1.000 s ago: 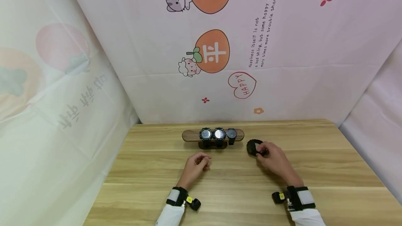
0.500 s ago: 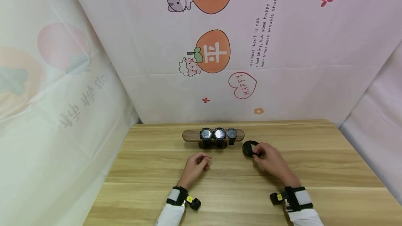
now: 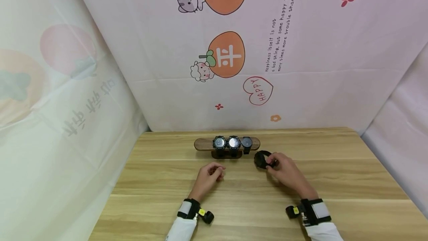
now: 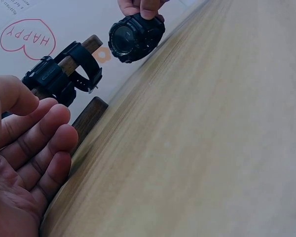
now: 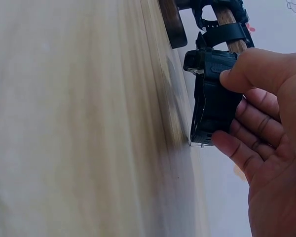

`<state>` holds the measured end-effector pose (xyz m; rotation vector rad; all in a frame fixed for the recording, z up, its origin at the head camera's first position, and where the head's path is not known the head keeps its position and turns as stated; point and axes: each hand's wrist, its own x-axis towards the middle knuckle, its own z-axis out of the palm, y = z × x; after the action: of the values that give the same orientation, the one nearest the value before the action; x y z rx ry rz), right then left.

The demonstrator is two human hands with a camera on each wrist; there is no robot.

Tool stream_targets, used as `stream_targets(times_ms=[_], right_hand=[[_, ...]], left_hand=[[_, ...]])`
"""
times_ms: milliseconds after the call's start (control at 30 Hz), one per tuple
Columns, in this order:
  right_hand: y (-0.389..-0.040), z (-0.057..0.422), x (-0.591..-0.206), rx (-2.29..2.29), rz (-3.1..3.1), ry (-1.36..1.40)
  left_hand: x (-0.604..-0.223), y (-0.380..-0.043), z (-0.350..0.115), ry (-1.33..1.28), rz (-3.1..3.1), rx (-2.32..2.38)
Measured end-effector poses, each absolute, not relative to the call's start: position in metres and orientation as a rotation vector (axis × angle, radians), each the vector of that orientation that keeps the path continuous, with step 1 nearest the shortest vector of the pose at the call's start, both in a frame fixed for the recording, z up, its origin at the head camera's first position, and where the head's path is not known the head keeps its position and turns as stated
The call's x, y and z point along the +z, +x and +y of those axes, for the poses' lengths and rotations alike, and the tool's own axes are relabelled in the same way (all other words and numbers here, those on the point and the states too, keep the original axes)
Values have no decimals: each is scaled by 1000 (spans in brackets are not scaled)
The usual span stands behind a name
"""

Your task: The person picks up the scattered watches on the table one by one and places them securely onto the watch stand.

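Observation:
My right hand (image 3: 288,172) pinches a black digital watch (image 3: 260,160) by its strap, just right of a wooden watch stand (image 3: 202,144). In the left wrist view, the held watch (image 4: 126,40) hangs clear of the stand's end, with its dial towards me. Thumb and fingers press the strap (image 5: 217,96) in the right wrist view. Three watches sit on the bar: two chunky digital ones (image 3: 219,143) and a smaller dark one (image 3: 247,143) nearest its right end. My left hand (image 3: 204,180) rests over the table in front of the stand, fingers loosely curled, holding nothing.
The wood-grain table (image 3: 234,207) runs under both hands. Behind it hangs a white printed cloth (image 3: 180,99), with more cloth at the left and right sides. Each wrist wears a strapped camera (image 3: 208,217).
My right hand has moved left with the watch, closer to the right end of the stand. The left hand and the three watches on the bar stay where they were.

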<state>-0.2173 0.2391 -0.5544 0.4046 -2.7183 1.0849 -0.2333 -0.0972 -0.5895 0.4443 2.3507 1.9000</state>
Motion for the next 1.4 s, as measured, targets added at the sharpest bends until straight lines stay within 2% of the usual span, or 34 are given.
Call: stream_targets(times_ms=[800, 1400], right_hand=[[-213, 226, -556, 1137, -2722, 455], [-212, 215, -556, 1147, -2708, 506]], left_hand=[[-588, -231, -94, 465, 2340, 1923], [-588, -229, -74, 680, 2439, 1880]])
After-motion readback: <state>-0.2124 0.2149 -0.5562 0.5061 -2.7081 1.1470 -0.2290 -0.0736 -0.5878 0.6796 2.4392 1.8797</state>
